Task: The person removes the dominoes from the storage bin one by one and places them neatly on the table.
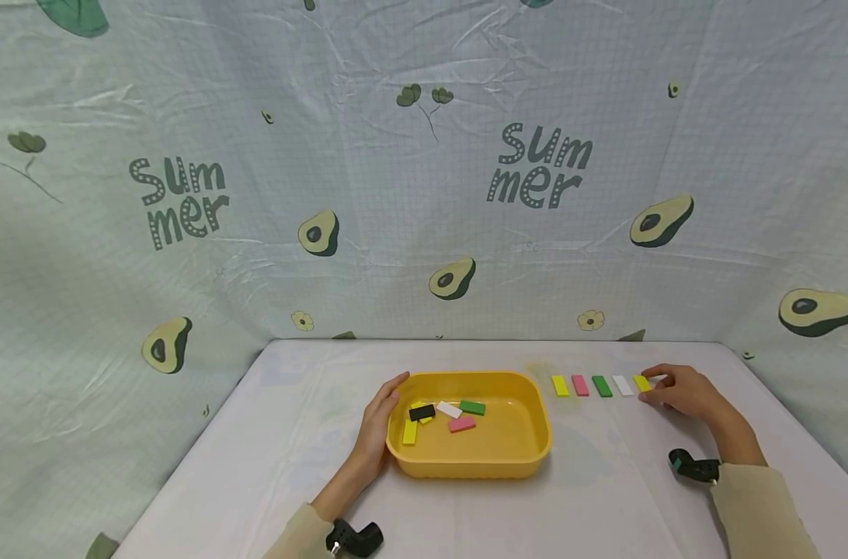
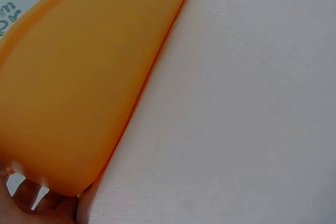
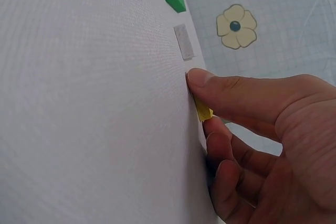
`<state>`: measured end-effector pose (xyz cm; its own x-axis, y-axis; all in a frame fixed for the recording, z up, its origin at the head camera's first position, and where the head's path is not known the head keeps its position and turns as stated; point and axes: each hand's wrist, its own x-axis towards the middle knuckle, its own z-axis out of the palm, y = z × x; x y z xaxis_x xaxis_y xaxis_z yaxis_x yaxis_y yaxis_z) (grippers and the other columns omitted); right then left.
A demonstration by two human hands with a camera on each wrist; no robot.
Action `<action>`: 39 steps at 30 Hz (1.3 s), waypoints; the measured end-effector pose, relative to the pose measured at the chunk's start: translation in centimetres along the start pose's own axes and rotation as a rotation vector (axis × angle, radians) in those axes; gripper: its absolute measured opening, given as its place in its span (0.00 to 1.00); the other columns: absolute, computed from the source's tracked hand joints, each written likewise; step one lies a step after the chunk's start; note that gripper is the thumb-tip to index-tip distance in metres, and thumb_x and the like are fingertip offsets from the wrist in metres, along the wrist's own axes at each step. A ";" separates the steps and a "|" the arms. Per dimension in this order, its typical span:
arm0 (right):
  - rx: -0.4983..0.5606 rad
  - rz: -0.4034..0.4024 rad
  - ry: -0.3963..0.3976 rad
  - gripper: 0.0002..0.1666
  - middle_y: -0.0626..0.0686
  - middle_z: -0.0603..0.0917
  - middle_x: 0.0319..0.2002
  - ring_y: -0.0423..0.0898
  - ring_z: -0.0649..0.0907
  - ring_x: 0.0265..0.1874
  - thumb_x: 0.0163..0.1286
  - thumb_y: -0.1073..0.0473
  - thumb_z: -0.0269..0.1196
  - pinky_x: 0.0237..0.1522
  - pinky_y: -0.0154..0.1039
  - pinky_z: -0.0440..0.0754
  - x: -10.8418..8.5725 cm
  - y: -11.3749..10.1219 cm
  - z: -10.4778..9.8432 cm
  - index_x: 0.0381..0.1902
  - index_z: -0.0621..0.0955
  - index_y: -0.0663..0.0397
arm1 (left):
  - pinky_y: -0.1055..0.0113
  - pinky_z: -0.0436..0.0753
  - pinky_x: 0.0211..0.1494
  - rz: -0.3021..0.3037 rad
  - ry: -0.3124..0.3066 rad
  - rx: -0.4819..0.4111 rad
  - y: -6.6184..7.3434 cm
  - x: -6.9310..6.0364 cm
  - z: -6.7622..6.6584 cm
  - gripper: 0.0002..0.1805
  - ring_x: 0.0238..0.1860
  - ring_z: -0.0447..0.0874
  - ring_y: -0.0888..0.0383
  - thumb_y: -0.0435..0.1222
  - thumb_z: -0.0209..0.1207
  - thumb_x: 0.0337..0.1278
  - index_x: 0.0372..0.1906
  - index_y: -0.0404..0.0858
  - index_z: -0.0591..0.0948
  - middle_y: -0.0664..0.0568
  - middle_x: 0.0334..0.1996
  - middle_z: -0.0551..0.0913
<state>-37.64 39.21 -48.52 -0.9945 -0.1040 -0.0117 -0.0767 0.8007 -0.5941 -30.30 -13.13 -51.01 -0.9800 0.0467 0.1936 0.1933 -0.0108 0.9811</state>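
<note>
Near the bench's (image 1: 592, 497) far edge my right hand (image 1: 688, 393) pinches the yellow block (image 1: 642, 383), best aligned gently, left hand (image 1: 374, 432) relaxed against the tray (image 1: 469, 470)

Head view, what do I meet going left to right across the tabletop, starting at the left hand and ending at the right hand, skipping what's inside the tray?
Left hand, tray, first yellow block, pink block, green block, white block, second yellow block, right hand.
</note>
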 end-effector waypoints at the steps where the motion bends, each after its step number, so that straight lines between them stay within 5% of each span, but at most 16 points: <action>1: 0.000 0.002 -0.001 0.39 0.58 0.81 0.37 0.50 0.78 0.35 0.66 0.51 0.70 0.34 0.39 0.76 0.0 0.1 0.0 0.64 0.74 0.73 | 0.47 0.55 0.85 0.000 0.000 -0.001 0.0 0.0 0.0 0.27 0.81 0.60 0.45 0.40 0.36 0.83 0.78 0.39 0.66 0.46 0.80 0.64; 28: 0.001 0.020 -0.016 0.43 0.59 0.80 0.37 0.50 0.78 0.34 0.64 0.51 0.72 0.34 0.38 0.76 -0.4 -0.4 -0.4 0.67 0.70 0.73 | 0.46 0.55 0.85 -0.007 0.009 0.013 0.0 0.0 0.1 0.27 0.80 0.60 0.44 0.41 0.37 0.83 0.78 0.41 0.67 0.46 0.79 0.65; 39: -0.065 -0.024 0.106 0.44 0.65 0.78 0.42 0.52 0.79 0.33 0.64 0.47 0.73 0.30 0.38 0.77 -0.7 -2.3 -1.6 0.68 0.70 0.69 | 0.45 0.55 0.85 -0.004 0.005 0.012 0.1 0.0 0.1 0.27 0.80 0.60 0.44 0.41 0.37 0.83 0.78 0.40 0.66 0.46 0.80 0.64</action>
<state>-36.92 38.44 -45.84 -0.9940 -0.0634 0.0893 -0.1018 0.8358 -0.5395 -30.26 -13.08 -50.95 -0.9810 0.0417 0.1892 0.1894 0.0012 0.9819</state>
